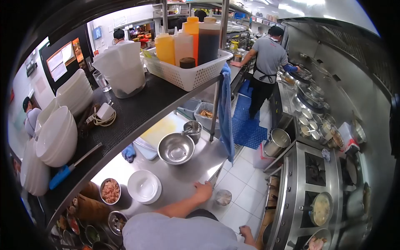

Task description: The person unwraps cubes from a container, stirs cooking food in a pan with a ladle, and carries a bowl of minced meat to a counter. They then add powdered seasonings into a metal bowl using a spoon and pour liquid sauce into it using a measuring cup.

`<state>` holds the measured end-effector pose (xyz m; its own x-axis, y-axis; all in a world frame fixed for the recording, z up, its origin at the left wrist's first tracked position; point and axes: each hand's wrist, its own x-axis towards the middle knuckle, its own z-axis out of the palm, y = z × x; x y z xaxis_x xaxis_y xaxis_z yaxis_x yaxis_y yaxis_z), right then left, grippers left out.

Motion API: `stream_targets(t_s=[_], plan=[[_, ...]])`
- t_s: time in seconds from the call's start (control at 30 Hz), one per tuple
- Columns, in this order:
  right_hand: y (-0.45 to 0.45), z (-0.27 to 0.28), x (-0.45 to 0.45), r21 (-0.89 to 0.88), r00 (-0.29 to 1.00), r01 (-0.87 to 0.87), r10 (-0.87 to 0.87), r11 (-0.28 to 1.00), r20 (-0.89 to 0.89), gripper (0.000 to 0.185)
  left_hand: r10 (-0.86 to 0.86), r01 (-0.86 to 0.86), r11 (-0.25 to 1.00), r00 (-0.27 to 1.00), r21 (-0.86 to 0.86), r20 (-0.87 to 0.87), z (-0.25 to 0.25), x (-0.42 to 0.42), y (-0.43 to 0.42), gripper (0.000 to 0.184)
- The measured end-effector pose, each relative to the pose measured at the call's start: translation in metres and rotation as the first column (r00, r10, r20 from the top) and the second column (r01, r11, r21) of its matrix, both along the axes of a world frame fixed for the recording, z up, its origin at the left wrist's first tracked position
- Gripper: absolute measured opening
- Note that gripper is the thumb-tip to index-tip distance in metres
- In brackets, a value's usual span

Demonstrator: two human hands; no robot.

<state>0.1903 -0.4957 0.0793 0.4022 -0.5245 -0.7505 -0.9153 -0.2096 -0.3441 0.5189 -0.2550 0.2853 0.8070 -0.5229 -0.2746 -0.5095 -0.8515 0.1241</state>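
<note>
My left hand (203,192) rests at the edge of the steel counter (175,183), its fingers stretched out and holding nothing I can see. Close to it on the counter are a stack of white plates (143,186) and a steel mixing bowl (176,148). Low beside my body, my right hand (246,231) hangs over the floor near the stove front; its fingers look curled, and whether anything is in them is hidden. A steel pot of raw chopped meat (111,191) stands left of the plates. A clear round tub (223,197) is seen below the counter edge.
An overhead shelf (137,121) carries white bowls (57,135), a white pitcher (121,68) and a basket (187,77) of sauce bottles. Pans (321,209) sit on the stove (287,196) at right. A co-worker (266,54) stands ahead by a blue mat (246,125).
</note>
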Motion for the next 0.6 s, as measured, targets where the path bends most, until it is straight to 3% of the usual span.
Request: stream_targets(t_s=[0.07, 0.1, 0.17, 0.23, 0.3, 0.33, 0.37, 0.4, 0.47, 0.53, 0.6], plan=[[-0.009, -0.023, 0.050, -0.197, 0.977, -0.115, 0.147, 0.974, 0.157, 0.035, -0.116, 0.104, 0.987, 0.989, 0.127, 0.093, 0.002, -0.002, 0.000, 0.050], [-0.002, -0.013, 0.070, -0.169, 0.974, -0.126, 0.154, 0.978, 0.168, 0.035, -0.114, 0.101, 0.984, 0.989, 0.145, 0.091, 0.003, -0.004, 0.005, 0.050], [0.008, 0.015, 0.101, -0.130, 0.970, -0.138, 0.161, 0.982, 0.181, 0.034, -0.200, 0.179, 0.978, 0.948, 0.107, 0.247, 0.003, -0.007, 0.012, 0.050], [0.028, 0.049, 0.126, -0.236, 0.951, -0.228, 0.269, 0.944, 0.155, 0.032, -0.198, 0.178, 0.978, 0.956, 0.107, 0.216, -0.011, -0.004, 0.019, 0.050], [0.036, 0.039, 0.137, -0.282, 0.939, -0.245, 0.299, 0.928, 0.169, 0.030, -0.196, 0.178, 0.978, 0.962, 0.108, 0.192, -0.014, 0.006, 0.027, 0.050], [0.038, 0.036, 0.142, -0.335, 0.930, -0.259, 0.328, 0.906, 0.169, 0.028, -0.174, 0.176, 0.984, 0.973, 0.004, 0.150, -0.005, 0.006, 0.032, 0.050], [0.038, 0.033, 0.145, -0.306, 0.923, -0.299, 0.355, 0.904, 0.149, 0.029, -0.157, 0.168, 0.981, 0.982, -0.101, 0.105, 0.005, 0.005, 0.036, 0.050], [0.037, 0.036, 0.149, -0.302, 0.921, -0.296, 0.354, 0.906, 0.163, 0.029, -0.157, 0.168, 0.982, 0.981, -0.090, 0.116, 0.013, 0.005, 0.039, 0.050], [0.033, 0.045, 0.161, -0.172, 0.868, -0.492, 0.497, 0.854, -0.017, 0.034, -0.139, 0.150, 0.981, 0.986, -0.122, 0.093, 0.023, 0.005, 0.045, 0.050], [0.029, 0.026, 0.171, -0.196, 0.868, -0.490, 0.496, 0.850, -0.018, 0.037, -0.126, 0.144, 0.981, 0.983, -0.134, 0.131, 0.032, 0.001, 0.051, 0.049], [0.021, 0.015, 0.183, -0.223, 0.780, -0.620, 0.623, 0.752, -0.065, 0.032, -0.100, 0.125, 0.979, 0.983, -0.161, 0.156, 0.032, -0.002, 0.052, 0.048]])
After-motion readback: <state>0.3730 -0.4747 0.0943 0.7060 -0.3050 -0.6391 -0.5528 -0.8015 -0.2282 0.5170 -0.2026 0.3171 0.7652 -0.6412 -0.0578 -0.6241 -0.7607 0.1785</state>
